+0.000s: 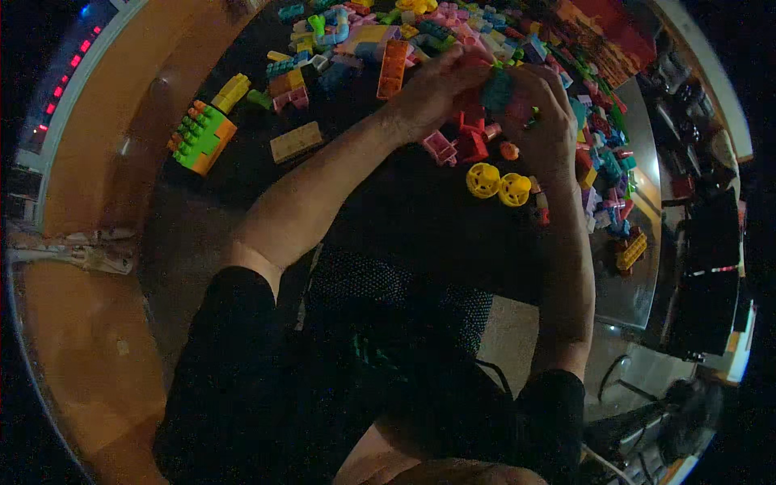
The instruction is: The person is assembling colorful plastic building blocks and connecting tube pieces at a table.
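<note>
Grip: left hand and right hand meet over the dark table, fingers closed together on a small block build of teal and red pieces.
Hidden: the fingers cover most of the build; its shape is hard to make out.
Just below: red blocks, a pink block and two yellow wheels lie near the hands.
Farther out: a heap of mixed blocks behind the hands, a green and orange block stack well to the left.
Light: dim, colours uncertain.

A small teal toy brick, held above the dark tabletop.
</note>
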Tool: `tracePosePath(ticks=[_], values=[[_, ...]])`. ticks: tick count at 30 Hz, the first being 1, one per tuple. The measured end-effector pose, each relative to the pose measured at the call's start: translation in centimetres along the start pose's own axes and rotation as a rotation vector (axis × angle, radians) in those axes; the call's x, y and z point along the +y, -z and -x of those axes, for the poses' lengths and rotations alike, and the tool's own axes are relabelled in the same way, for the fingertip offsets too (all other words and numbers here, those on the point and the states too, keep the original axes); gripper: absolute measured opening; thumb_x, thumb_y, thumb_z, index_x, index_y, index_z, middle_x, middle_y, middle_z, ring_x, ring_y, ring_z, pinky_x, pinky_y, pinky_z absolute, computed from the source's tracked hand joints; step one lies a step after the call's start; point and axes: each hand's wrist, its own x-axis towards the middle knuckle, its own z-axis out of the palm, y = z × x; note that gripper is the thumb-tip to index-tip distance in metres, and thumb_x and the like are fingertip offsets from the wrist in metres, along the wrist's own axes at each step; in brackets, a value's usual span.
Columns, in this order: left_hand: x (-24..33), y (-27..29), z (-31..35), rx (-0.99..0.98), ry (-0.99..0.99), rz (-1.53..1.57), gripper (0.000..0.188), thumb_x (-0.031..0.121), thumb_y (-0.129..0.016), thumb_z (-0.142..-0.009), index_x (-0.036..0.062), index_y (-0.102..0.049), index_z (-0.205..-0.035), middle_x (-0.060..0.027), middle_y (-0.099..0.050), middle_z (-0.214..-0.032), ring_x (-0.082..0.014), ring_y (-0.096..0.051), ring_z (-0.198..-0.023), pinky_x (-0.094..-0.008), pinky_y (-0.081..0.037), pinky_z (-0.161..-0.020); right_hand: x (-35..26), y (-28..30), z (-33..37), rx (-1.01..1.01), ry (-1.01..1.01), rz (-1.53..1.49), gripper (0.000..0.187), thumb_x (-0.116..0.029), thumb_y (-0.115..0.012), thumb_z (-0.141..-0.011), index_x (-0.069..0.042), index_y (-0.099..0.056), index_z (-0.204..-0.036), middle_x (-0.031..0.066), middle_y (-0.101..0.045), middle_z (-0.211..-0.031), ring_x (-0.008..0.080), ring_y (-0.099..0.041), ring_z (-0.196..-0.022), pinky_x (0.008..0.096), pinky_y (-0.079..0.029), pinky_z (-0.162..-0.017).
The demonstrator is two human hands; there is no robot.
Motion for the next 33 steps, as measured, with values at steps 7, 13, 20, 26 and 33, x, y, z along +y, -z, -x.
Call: tracePosePath(ticks=[7, 13, 20, 26, 33], values=[[0.7, -0.6, 0.2, -0.078, 0.076, 0.069, 0.035, 0.031, -0.052, -0.088, 0.0089, -0.048, -0.116, -0.0058, -0.057, -0.105, -0.0179, -0.059, -0.093, -0.0328, -0.055, -0.072, 0.7, 0.5, 0.1, 0.004, -0.037, -0.113, 0.054, -0.009, -0.076, -0.057, -0.012, -0.057, -0.108, 0.0086, -0.056, -0.105, 0.0264, -0.057, -0.094, 0.0345, -0.048, -0.079], [0.5, 0.2, 0.1, -0.024, 0.063, -0.06, 0.036, 0.033, -0.051, -0.089, 0.0088, -0.047, -0.116, -0.005, -0.056, -0.105, -0.0165, -0.059, -0.093, -0.0321, -0.054, -0.073, 0.0, 0.1, -0.2, 0.012, -0.021, -0.042, 0.055, -0.009, -0.076, -0.056, -0.012, -0.057, -0.107, 0.0093, -0.056, -0.106, 0.0265, -0.057, -0.095, 0.0348, -0.048, -0.079], [0.6, 0.0, 0.2, -0.047, 0.034, -0.31, 0.041, 0.034, -0.048, -0.091, 0.0091, -0.04, -0.122, -0.0055, -0.055, -0.107, -0.0149, -0.059, -0.092, -0.0313, -0.054, -0.074, 0.0, -0.1, 0.1, 0.024, -0.022, -0.066, 0.049, -0.013, -0.075, -0.06, -0.012, -0.058, -0.106, 0.01, -0.056, -0.106, 0.0278, -0.057, -0.096, 0.0351, -0.048, -0.079], [1.0, -0.5, 0.8, -0.072, 0.028, -0.357, 0.06, 0.053, -0.043, -0.087, 0.0047, -0.039, -0.122, -0.01, -0.051, -0.11, -0.0157, -0.053, -0.101, -0.029, -0.045, -0.085, -0.1, -0.1, 0.2, -0.006, -0.004, -0.045, 0.05, -0.016, -0.076, -0.06, -0.011, -0.059, -0.106, 0.0103, -0.056, -0.105, 0.0279, -0.057, -0.095, 0.0351, -0.048, -0.079], [0.0, -0.1, 0.2, -0.045, -0.044, -0.473, 0.061, 0.054, -0.043, -0.087, 0.0024, -0.039, -0.12, -0.0117, -0.051, -0.108, -0.0153, -0.053, -0.1, -0.0285, -0.044, -0.084, -0.1, 0.1, 0.3, -0.045, -0.036, -0.047, 0.053, -0.006, -0.073, -0.057, -0.009, -0.057, -0.107, 0.0076, -0.057, -0.106, 0.0234, -0.058, -0.096, 0.0333, -0.048, -0.079]])
